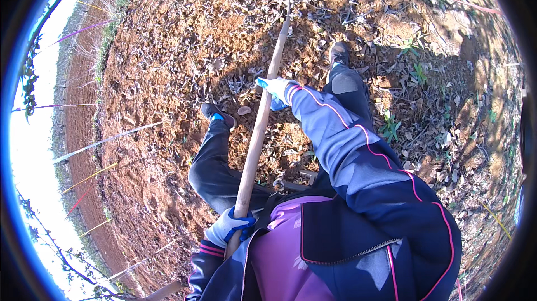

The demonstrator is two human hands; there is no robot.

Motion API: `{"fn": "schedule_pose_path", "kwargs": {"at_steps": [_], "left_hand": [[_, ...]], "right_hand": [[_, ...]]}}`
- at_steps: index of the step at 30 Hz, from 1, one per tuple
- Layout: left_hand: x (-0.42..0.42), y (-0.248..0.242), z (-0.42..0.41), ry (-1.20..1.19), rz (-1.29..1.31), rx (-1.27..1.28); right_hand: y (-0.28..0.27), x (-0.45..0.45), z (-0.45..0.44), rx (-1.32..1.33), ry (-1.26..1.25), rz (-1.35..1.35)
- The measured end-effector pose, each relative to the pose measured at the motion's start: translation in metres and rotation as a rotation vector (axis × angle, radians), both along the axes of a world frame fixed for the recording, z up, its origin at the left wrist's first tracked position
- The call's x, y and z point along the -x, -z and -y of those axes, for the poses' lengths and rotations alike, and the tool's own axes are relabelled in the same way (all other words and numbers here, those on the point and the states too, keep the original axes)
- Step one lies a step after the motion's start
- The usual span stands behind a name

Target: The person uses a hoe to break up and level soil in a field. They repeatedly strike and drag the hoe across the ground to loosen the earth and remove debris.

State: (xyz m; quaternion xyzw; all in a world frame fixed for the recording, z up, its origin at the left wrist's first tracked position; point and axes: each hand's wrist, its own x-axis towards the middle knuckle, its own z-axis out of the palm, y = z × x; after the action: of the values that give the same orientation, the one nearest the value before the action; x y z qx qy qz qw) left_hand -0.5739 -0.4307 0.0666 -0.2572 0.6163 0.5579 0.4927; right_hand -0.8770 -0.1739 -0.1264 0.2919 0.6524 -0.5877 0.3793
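A long-handled tool with a pale wooden handle [255, 146] slants up and away from my body. Its far end narrows to a thin tip [288, 1] near the leaf-strewn soil; the shape of its head cannot be told from here. Low at my waist, my left hand [228, 229], in a white and blue work glove, grips the near part of the handle. Farther up, my right hand [276, 90], gloved the same way, is closed around it with the arm stretched forward. The handle passes between my left shoe [218, 115] and right shoe [339, 53].
Reddish soil [168, 70] lies under dry leaves. Green weeds [390, 127] grow to the right. At the left are a white strip [110, 139], a purple strip [84, 30] and leafy branches [29, 87]. A small flat stone [243, 110] lies near my left shoe.
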Motion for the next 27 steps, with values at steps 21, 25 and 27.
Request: {"fn": "schedule_pose_path", "kwargs": {"at_steps": [21,25,27], "left_hand": [[-0.141,-0.039,0.053,0.105,0.075,0.658],[-0.046,-0.014,0.020,0.382,-0.237,0.622],[0.029,0.014,-0.021,0.140,-0.263,0.409]], "right_hand": [[-0.011,-0.129,0.083,0.502,0.606,0.272],[-0.026,-0.017,0.028,0.532,0.845,-0.073],[-0.037,0.025,-0.005,0.663,0.979,-0.234]]}}
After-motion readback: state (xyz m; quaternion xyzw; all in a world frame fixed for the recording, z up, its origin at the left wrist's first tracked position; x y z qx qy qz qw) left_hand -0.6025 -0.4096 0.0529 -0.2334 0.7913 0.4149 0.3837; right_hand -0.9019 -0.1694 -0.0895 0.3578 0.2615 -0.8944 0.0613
